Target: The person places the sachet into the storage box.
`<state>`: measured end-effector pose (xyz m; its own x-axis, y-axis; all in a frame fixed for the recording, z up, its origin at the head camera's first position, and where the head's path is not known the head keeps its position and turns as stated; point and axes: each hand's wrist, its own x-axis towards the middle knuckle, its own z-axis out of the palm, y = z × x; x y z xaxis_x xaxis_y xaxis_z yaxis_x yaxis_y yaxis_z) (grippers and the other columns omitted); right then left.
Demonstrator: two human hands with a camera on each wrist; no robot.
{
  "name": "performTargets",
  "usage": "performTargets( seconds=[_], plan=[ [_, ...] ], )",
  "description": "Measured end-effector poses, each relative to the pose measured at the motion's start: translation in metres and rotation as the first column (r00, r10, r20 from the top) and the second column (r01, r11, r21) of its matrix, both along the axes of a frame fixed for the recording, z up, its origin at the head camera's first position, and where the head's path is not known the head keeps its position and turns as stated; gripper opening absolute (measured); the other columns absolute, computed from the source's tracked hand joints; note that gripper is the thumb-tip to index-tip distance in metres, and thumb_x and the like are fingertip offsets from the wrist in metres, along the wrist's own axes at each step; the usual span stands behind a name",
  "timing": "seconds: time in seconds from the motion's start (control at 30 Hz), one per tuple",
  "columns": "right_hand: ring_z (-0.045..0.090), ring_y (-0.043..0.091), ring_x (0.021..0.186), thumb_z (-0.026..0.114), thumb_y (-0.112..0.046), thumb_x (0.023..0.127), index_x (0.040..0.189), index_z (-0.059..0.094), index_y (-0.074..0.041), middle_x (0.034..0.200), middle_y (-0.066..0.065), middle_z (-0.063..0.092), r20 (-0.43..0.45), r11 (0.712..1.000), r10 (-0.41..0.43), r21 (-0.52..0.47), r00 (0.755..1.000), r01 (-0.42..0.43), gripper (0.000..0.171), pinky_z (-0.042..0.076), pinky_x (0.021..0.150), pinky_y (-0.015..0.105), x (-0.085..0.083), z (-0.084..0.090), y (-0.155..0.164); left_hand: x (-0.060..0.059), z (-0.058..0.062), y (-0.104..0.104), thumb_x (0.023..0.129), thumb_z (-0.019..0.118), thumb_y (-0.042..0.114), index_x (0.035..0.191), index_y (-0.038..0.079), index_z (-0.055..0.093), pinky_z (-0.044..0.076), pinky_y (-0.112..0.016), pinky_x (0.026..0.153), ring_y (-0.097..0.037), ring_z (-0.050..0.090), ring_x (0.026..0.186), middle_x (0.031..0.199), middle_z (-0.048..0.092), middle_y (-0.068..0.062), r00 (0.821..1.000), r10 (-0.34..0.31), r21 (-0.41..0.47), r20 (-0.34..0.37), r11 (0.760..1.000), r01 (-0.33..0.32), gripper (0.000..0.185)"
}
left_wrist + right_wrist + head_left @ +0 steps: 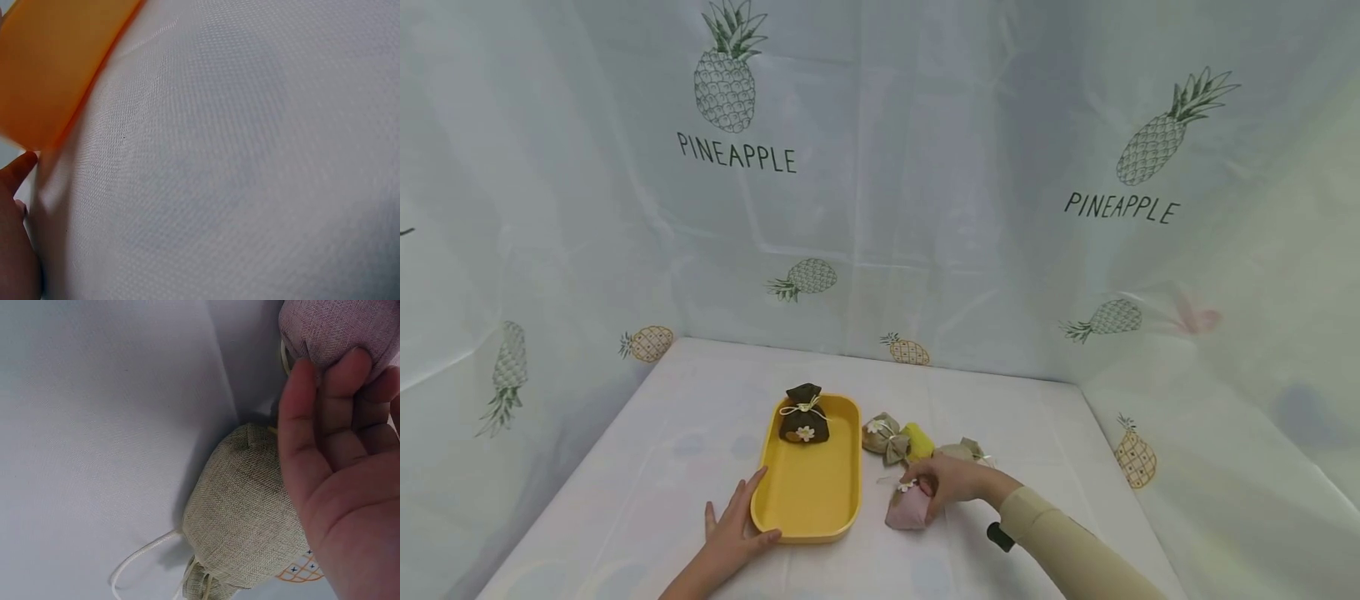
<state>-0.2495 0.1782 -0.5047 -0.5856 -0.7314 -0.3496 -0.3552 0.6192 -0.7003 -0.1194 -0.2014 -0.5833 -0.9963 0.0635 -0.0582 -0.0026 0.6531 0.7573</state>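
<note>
we see a table covered in a white cloth (685,433), with pineapple-print sheeting (925,208) hung behind it and at both sides. near the front edge of the table, a little left of its middle, sits a yellow oblong tray (811,492). a dark brown drawstring pouch (803,414) with a small flower on it stands in the tray's far end.

our left hand (733,533) lies flat on the cloth at the tray's front left corner, fingers straight and spread, thumb against the tray's rim; it holds nothing. in the left wrist view only a fingertip shows beside the tray's orange-yellow wall (56,69).

our right hand (942,485), in a beige sleeve (1067,550), reaches to the right of the tray, fingers curled over the top of a pink pouch (907,505) that rests on the cloth just beside the tray's right edge. the right wrist view shows the fingertips (337,394) pressed on the pink fabric (331,328), with a beige linen pouch (244,512) right next to the palm.

behind the hand lie a tan pouch (885,437), a yellow pouch (919,442) and that beige pouch (964,451), clustered together.
</note>
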Motion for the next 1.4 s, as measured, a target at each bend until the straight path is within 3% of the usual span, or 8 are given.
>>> performTargets(
  seconds=[0.17,0.4,0.7,0.9,1.0,1.2,1.4],
  plan=[
    [0.042,0.005,0.07,0.09,-0.004,0.065,0.115,0.065,-0.022,0.077,-0.006,0.047,-0.019,0.999,-0.007,0.033,1.0,0.008,0.058,0.036,0.06,0.02,0.004,0.002,0.0,0.0,0.001,0.0,0.084,0.072,0.046,0.156,0.017,0.013,-0.018,-0.074,0.098,-0.053,0.007,0.141,0.156,0.021,-0.025,1.0,0.003,-0.006,0.009,1.0,-0.003,0.098],
    [0.045,0.007,0.074,0.086,-0.007,0.068,0.118,0.062,-0.022,0.082,-0.003,0.051,0.019,1.0,0.007,0.012,1.0,-0.008,0.057,0.038,0.062,0.02,0.008,0.004,0.006,0.0,-0.001,0.0,0.084,0.072,0.045,0.156,0.017,0.013,-0.018,-0.074,0.097,-0.053,0.008,0.141,0.157,0.021,-0.024,1.0,0.002,0.001,0.008,1.0,-0.002,0.097],
    [0.045,0.01,0.077,0.089,-0.008,0.068,0.123,0.062,-0.02,0.086,-0.002,0.051,-0.016,0.997,-0.068,0.032,0.998,0.068,0.062,0.039,0.064,0.022,0.018,0.002,0.007,-0.002,-0.003,0.0,0.083,0.073,0.047,0.156,0.018,0.013,-0.019,-0.073,0.098,-0.053,0.008,0.141,0.157,0.021,-0.024,1.0,0.01,-0.005,0.012,1.0,-0.01,0.099],
    [0.045,0.015,0.074,0.087,0.002,0.065,0.117,0.064,-0.018,0.082,0.003,0.051,0.069,0.987,-0.15,-0.048,0.986,0.154,0.061,0.038,0.06,0.024,0.021,-0.002,0.008,-0.002,-0.004,-0.001,0.084,0.072,0.048,0.156,0.018,0.013,-0.018,-0.074,0.097,-0.052,0.008,0.141,0.157,0.022,-0.024,1.0,0.009,-0.01,0.008,1.0,-0.009,0.098],
    [0.044,0.014,0.073,0.085,0.005,0.064,0.116,0.065,-0.017,0.081,0.002,0.05,0.102,0.984,-0.152,-0.076,0.983,0.16,0.06,0.037,0.059,0.023,0.021,-0.004,0.008,-0.001,-0.004,0.0,0.083,0.072,0.048,0.156,0.019,0.014,-0.018,-0.073,0.098,-0.052,0.008,0.142,0.156,0.022,-0.024,1.0,0.01,-0.007,0.012,1.0,-0.009,0.098],
    [0.044,0.009,0.07,0.085,0.002,0.062,0.109,0.066,-0.019,0.077,-0.002,0.048,0.036,0.989,-0.087,-0.119,0.996,0.091,0.055,0.037,0.058,0.021,0.016,0.001,-0.001,0.0,-0.003,-0.003,0.083,0.073,0.048,0.156,0.019,0.014,-0.017,-0.073,0.099,-0.052,0.009,0.142,0.156,0.023,-0.024,1.0,0.015,-0.002,0.009,1.0,-0.015,0.098],
    [0.045,0.008,0.068,0.088,-0.004,0.061,0.105,0.065,-0.02,0.076,-0.003,0.049,-0.059,0.99,-0.087,-0.117,0.994,0.08,0.052,0.039,0.058,0.021,0.01,0.014,-0.011,0.0,-0.004,-0.002,0.084,0.071,0.051,0.157,0.019,0.014,-0.017,-0.073,0.098,-0.052,0.009,0.142,0.156,0.023,-0.025,1.0,0.011,0.007,0.015,1.0,-0.011,0.098]
  ],
)
